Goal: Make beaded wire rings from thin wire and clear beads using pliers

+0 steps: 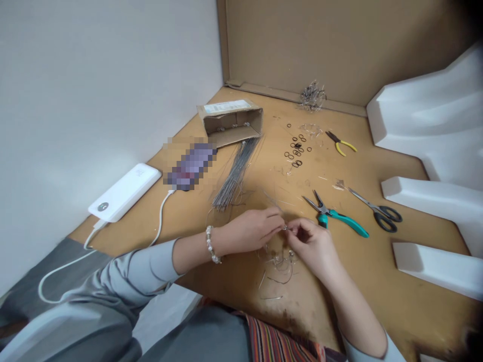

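My left hand, with a beaded bracelet at the wrist, pinches a small shiny wire piece over the table. On the other side, my right hand has thumb and forefinger closed on the same piece. Its exact shape is too small to make out and partly covered by fingertips. Loose bent wires with clear bits lie just below the hands. Beyond my right hand rest teal-handled pliers, jaws apart. A bundle of thin grey wires lies past my left hand.
An open cardboard box stands at the back left. Nearby are a blurred phone and a cabled white power bank. Black rings, yellow pliers, scissors, a wire tangle and white foam lie rightward.
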Demonstrator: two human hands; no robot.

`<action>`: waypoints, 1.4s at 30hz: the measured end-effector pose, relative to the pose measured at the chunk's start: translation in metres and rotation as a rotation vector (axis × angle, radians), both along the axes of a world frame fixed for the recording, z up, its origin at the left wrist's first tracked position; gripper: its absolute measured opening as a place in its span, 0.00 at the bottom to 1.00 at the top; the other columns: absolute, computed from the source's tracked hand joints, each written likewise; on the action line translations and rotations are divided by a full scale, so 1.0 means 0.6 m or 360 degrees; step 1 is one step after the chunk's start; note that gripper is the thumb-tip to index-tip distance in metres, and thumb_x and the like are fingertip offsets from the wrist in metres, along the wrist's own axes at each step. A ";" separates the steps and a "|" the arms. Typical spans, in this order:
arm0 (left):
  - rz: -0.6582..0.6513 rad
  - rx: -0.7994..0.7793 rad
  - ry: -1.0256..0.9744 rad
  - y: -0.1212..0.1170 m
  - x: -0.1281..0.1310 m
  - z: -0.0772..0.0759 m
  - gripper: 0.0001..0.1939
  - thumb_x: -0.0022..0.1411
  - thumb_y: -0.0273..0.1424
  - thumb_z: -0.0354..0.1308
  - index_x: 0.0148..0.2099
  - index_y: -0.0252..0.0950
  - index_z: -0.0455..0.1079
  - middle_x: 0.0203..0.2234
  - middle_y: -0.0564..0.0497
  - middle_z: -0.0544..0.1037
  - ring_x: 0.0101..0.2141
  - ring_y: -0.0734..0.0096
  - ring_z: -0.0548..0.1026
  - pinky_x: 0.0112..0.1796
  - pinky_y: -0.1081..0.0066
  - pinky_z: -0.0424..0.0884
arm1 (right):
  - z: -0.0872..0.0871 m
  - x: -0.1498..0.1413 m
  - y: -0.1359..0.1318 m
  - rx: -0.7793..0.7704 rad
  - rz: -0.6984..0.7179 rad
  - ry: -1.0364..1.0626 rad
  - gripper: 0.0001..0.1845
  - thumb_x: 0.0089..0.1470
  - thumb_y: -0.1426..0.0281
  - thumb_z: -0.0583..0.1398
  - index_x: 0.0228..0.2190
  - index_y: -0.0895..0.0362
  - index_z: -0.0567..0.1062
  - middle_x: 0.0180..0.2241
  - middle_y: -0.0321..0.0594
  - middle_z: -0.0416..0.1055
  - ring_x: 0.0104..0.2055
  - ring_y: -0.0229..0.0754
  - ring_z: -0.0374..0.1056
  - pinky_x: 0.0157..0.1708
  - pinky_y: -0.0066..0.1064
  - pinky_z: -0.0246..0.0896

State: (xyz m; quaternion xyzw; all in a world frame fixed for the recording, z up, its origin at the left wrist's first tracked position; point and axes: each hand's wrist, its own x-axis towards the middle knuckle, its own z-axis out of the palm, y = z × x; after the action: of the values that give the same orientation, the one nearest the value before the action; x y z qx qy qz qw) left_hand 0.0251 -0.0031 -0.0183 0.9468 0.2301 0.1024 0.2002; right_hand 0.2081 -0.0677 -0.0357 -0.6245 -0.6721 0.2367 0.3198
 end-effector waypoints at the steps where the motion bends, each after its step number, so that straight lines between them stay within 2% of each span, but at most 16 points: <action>1: -0.0004 -0.0007 -0.0004 -0.001 0.000 0.000 0.12 0.68 0.29 0.41 0.40 0.33 0.66 0.35 0.49 0.68 0.31 0.74 0.70 0.32 0.74 0.66 | -0.001 0.000 0.000 -0.0013 -0.0013 0.0008 0.04 0.47 0.73 0.57 0.25 0.56 0.73 0.21 0.34 0.67 0.24 0.35 0.64 0.25 0.26 0.59; 6: 0.0009 0.0050 0.0042 -0.004 0.001 0.001 0.12 0.68 0.29 0.41 0.40 0.32 0.66 0.36 0.48 0.68 0.30 0.74 0.70 0.30 0.74 0.66 | -0.009 -0.001 0.001 -0.0065 -0.0011 0.0042 0.04 0.47 0.72 0.57 0.25 0.56 0.72 0.19 0.32 0.65 0.23 0.34 0.62 0.24 0.25 0.58; 11: -0.0050 0.0147 0.0013 -0.007 0.005 -0.006 0.09 0.67 0.26 0.42 0.41 0.32 0.64 0.41 0.47 0.70 0.33 0.73 0.71 0.31 0.73 0.68 | -0.004 -0.008 0.001 0.0081 0.0031 -0.0022 0.06 0.48 0.72 0.57 0.23 0.56 0.73 0.18 0.32 0.64 0.21 0.34 0.61 0.24 0.25 0.57; 15: -0.0103 0.0194 0.0042 -0.004 0.004 -0.010 0.07 0.65 0.24 0.44 0.41 0.32 0.63 0.38 0.48 0.71 0.33 0.72 0.72 0.31 0.72 0.68 | 0.000 -0.013 0.000 0.0102 -0.0006 -0.0033 0.06 0.47 0.73 0.57 0.22 0.56 0.74 0.17 0.32 0.65 0.20 0.34 0.61 0.22 0.25 0.57; 21: -0.0279 0.0252 0.0081 0.002 -0.002 -0.002 0.08 0.62 0.22 0.47 0.43 0.33 0.62 0.37 0.48 0.70 0.31 0.72 0.71 0.29 0.73 0.68 | 0.001 -0.011 0.001 0.0140 0.0005 -0.0078 0.06 0.47 0.73 0.57 0.22 0.56 0.74 0.18 0.33 0.66 0.20 0.34 0.61 0.22 0.25 0.57; 31: -0.0060 0.0210 0.0190 -0.010 0.005 0.006 0.04 0.64 0.25 0.45 0.38 0.32 0.61 0.34 0.47 0.70 0.28 0.71 0.71 0.27 0.71 0.68 | 0.000 -0.016 -0.001 0.0099 -0.0002 -0.0064 0.05 0.47 0.72 0.58 0.24 0.56 0.74 0.19 0.33 0.68 0.21 0.34 0.63 0.23 0.25 0.58; 36: -0.0016 0.0199 0.0234 -0.005 0.002 -0.001 0.05 0.64 0.24 0.44 0.37 0.32 0.60 0.33 0.46 0.70 0.28 0.70 0.70 0.27 0.70 0.68 | -0.005 -0.012 -0.002 0.0108 -0.0037 -0.0069 0.05 0.47 0.72 0.58 0.25 0.56 0.75 0.20 0.34 0.69 0.21 0.35 0.64 0.22 0.25 0.59; 39: 0.0021 0.0183 0.0187 -0.004 0.002 -0.006 0.07 0.64 0.24 0.43 0.38 0.32 0.61 0.34 0.46 0.70 0.28 0.70 0.70 0.27 0.71 0.67 | -0.005 -0.012 -0.003 0.0153 0.0006 -0.0070 0.05 0.48 0.72 0.58 0.24 0.55 0.75 0.19 0.33 0.68 0.21 0.34 0.63 0.22 0.25 0.59; 42: 0.0100 0.0079 0.0009 -0.006 0.004 -0.006 0.09 0.66 0.25 0.43 0.38 0.32 0.64 0.34 0.47 0.72 0.33 0.70 0.71 0.33 0.71 0.68 | -0.004 -0.012 -0.003 0.0163 0.0038 -0.0079 0.06 0.48 0.74 0.57 0.24 0.55 0.75 0.19 0.33 0.67 0.22 0.34 0.63 0.24 0.25 0.58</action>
State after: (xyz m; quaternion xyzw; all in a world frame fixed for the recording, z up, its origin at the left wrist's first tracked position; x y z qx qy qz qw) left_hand 0.0273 -0.0065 -0.0221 0.9441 0.2576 0.1116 0.1728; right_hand 0.2012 -0.0694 -0.0381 -0.6048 -0.6985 0.1902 0.3319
